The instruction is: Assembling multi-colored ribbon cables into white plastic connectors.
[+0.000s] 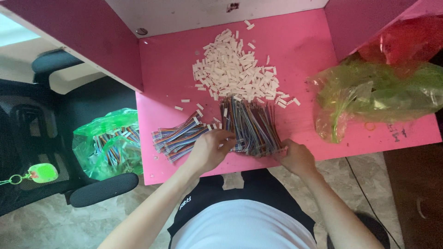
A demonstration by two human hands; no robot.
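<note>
On the pink table (304, 50) lies a pile of small white plastic connector pieces (235, 71). In front of it sit two bundles of multicoloured ribbon wires, one upright bundle (251, 122) and one slanted bundle (177, 138) to its left. My left hand (210, 150) rests with its fingers on the near left end of the upright bundle, between the two bundles. My right hand (295, 157) touches the near right corner of the same bundle at the table's front edge. Whether either hand grips wires is hidden by the fingers.
A green plastic bag (369, 92) lies on the table at the right, with a red bag (406, 39) behind it. Another green bag holding wires (108, 143) sits on a black chair (41, 138) to the left. Dark pink partition walls (87, 37) flank the table.
</note>
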